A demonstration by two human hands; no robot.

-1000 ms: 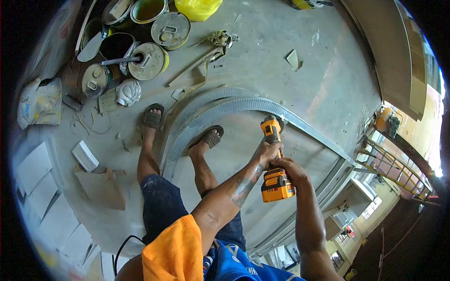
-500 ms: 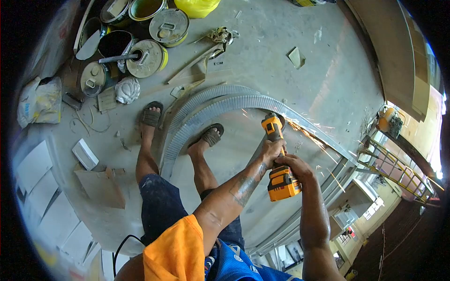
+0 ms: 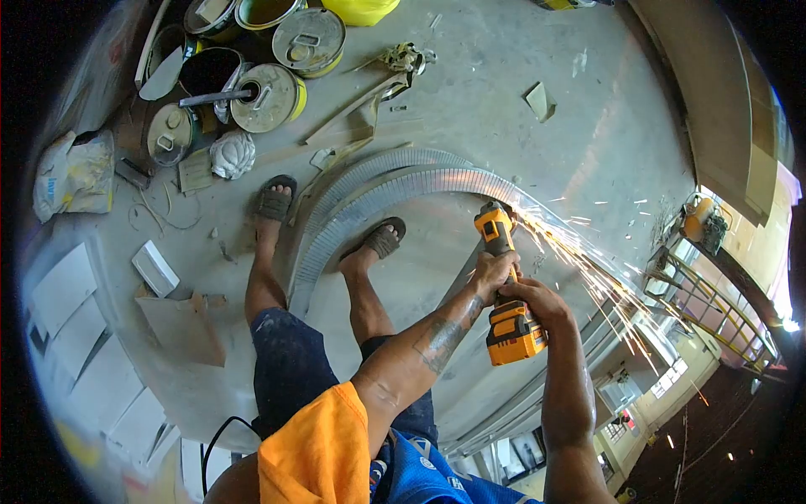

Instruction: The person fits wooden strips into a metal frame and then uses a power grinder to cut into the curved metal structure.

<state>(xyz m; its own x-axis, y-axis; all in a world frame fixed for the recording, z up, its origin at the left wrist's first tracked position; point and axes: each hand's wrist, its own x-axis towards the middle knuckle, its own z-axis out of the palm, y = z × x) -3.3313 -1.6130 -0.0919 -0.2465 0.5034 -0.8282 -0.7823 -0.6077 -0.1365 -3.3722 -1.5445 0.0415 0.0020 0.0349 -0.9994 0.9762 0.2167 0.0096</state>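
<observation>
A yellow and black cordless angle grinder (image 3: 497, 229) is held in both my hands, its battery (image 3: 515, 336) toward me. My left hand (image 3: 494, 273) is closed around the body behind the grinder's head. My right hand (image 3: 534, 302) is wrapped around the handle just above the battery. The grinder's head is at the edge of a curved, ribbed metal strip (image 3: 395, 186) on the floor, and the disc is mostly hidden. Bright sparks (image 3: 579, 256) spray from there to the lower right. My sandalled feet stand at the strip, one on each side of its curved band.
Several paint cans (image 3: 270, 97) stand at the upper left near a yellow bag (image 3: 361, 8). A torn cardboard piece (image 3: 180, 323) and white panels (image 3: 71, 286) lie at the left. Long metal profiles (image 3: 537, 395) run along the lower right. A yellow metal frame (image 3: 714, 302) stands at the far right.
The spark spray has grown much brighter and longer, reaching farther to the lower right. The grinder and both hands have shifted slightly right in view, with the whole scene.
</observation>
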